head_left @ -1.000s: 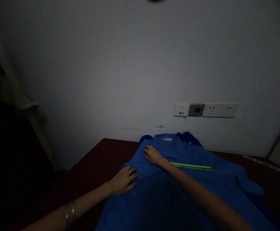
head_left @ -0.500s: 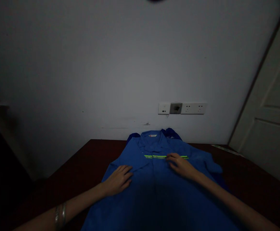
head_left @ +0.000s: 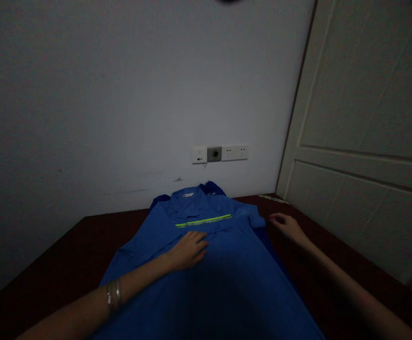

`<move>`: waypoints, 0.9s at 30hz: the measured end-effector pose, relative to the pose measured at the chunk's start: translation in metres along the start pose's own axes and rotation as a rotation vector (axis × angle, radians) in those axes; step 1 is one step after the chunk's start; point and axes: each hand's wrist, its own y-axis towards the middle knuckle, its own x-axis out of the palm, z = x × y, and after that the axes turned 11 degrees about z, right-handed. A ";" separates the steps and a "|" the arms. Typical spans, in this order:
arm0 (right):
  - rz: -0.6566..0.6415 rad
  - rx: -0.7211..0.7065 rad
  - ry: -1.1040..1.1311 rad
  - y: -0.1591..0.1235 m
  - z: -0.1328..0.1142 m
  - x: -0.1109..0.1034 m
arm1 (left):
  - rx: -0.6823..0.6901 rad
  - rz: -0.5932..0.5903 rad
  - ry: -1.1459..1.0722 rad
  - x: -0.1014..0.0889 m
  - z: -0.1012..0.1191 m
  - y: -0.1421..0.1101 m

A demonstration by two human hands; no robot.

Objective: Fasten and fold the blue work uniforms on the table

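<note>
A blue work shirt [head_left: 156, 269] lies spread face up, collar away from me, with a yellow-green reflective strip across its chest. On its front, below that strip, rests my left hand [head_left: 189, 250], open, palm down and fingers spread. My right hand [head_left: 290, 228] is beyond the shirt's right side, just past the end of the short-looking right sleeve [head_left: 256, 218]. Its fingers are loosely bent, and a small gap shows between fingertips and sleeve. Darker blue cloth [head_left: 214, 188] shows from under the shirt near the collar and right side.
A dark red-brown tabletop [head_left: 99, 236] carries the shirt and meets a pale wall [head_left: 138, 94]. Wall sockets and switches [head_left: 222, 153] sit above the collar. A white panelled door [head_left: 361, 141] stands on the right. A thin pale strip [head_left: 273, 199] lies at the table's back right.
My right hand has gone from the shirt's left shoulder area across the chest to beyond the right sleeve. My left hand has shifted inward over the front. The view has turned right.
</note>
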 end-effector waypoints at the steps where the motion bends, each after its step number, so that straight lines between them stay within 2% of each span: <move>1: -0.008 0.009 -0.005 -0.001 0.005 0.000 | 0.007 0.008 -0.001 0.004 0.001 0.009; 5: -0.062 0.021 -0.009 -0.003 0.012 0.006 | 0.022 0.016 0.004 0.021 0.000 0.041; 8: -0.109 0.063 0.049 -0.004 0.010 0.012 | -0.020 0.032 0.017 0.036 -0.007 0.062; 15: -0.155 0.400 0.268 -0.007 0.001 0.030 | -0.162 0.068 -0.012 0.069 -0.021 0.103; 18: -0.160 0.469 0.326 -0.010 0.001 0.038 | -0.212 0.089 -0.069 0.078 -0.025 0.122; 24: -0.083 0.458 0.334 -0.018 0.009 0.054 | -0.396 0.244 -0.283 0.105 -0.030 0.175; 27: -0.052 0.444 0.339 -0.020 0.010 0.056 | -0.539 0.331 -0.488 0.117 -0.032 0.207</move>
